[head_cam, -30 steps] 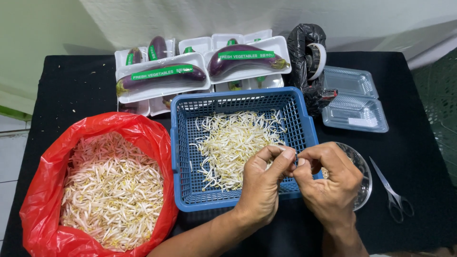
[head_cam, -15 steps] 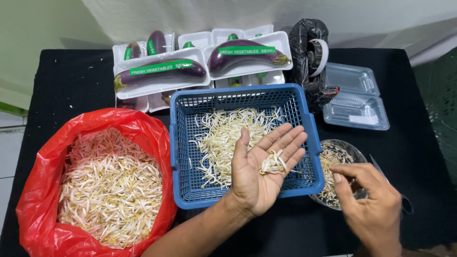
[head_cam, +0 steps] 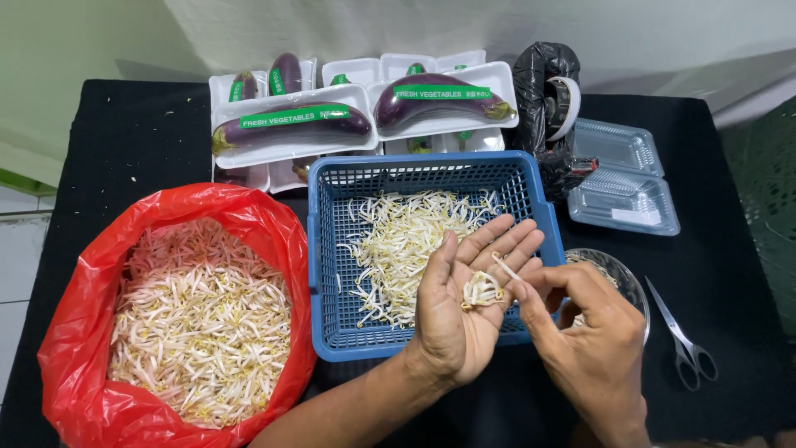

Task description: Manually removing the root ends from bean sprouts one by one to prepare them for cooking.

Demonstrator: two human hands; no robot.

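Several white foam trays of purple eggplants (head_cam: pixel 365 116), each wrapped in clear film with a green label strip across it, sit in rows at the far edge of our black table (head_cam: pixel 124 141). Two clear plastic lidded boxes (head_cam: pixel 622 174) lie to the right of them, beside a black plastic bag (head_cam: pixel 543 75). We see a red plastic bag of bean sprouts (head_cam: pixel 178 319) at our left and a blue plastic mesh basket (head_cam: pixel 332 249) with more sprouts in the middle. Our left hand (head_cam: pixel 464 315) lies open, palm up, over the basket's near right corner, cradling a small clump of pale bean sprouts (head_cam: pixel 482 289). Our right hand (head_cam: pixel 584 332) pinches one sprout from that clump between thumb and forefinger. Steel scissors (head_cam: pixel 684 340) rest just right of it.
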